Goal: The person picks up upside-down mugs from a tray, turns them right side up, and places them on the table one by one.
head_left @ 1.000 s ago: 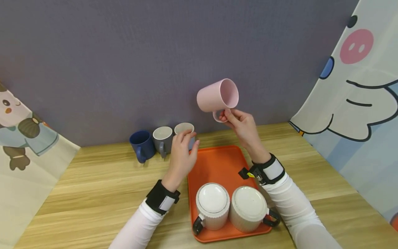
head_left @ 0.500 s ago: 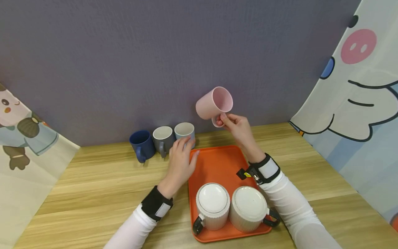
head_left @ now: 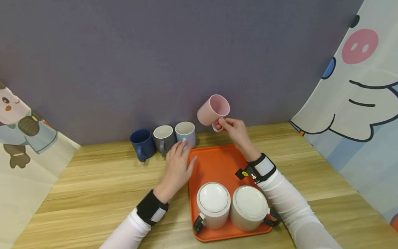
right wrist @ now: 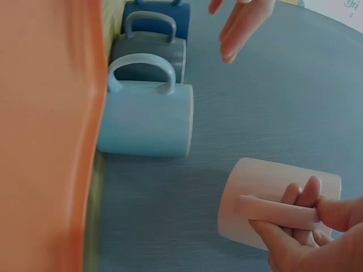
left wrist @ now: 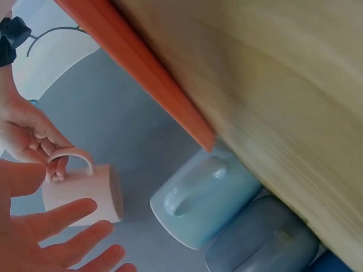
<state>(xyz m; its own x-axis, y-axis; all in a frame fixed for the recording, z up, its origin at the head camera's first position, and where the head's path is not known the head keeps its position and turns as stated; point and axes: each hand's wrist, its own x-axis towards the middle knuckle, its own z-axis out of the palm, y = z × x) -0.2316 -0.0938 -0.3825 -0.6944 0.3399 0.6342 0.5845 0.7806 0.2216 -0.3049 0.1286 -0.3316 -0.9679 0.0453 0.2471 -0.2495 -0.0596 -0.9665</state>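
My right hand (head_left: 237,134) pinches the handle of a pink mug (head_left: 207,113) and holds it in the air behind the orange tray (head_left: 214,160). The mug is tilted, its mouth facing up and to the right. In the right wrist view, fingers and thumb wrap the handle of the pink mug (right wrist: 261,180). My left hand (head_left: 177,166) hovers with spread, relaxed fingers at the tray's left edge and holds nothing. Beyond its fingertips stands a light blue mug (head_left: 185,130), partly covered by them in the head view. Left of that one are a grey mug (head_left: 163,138) and a dark blue mug (head_left: 142,143).
Two ribbed off-white mugs (head_left: 214,204) with black handles stand upside down on the tray's near half. One black handle (head_left: 272,218) juts past the tray's right edge. A grey wall (head_left: 124,69) rises behind the wooden table (head_left: 102,186).
The right hand has lowered the pink mug, turning its mouth more upward. My left hand has drawn back toward me and slightly left, uncovering more of the light blue mug.
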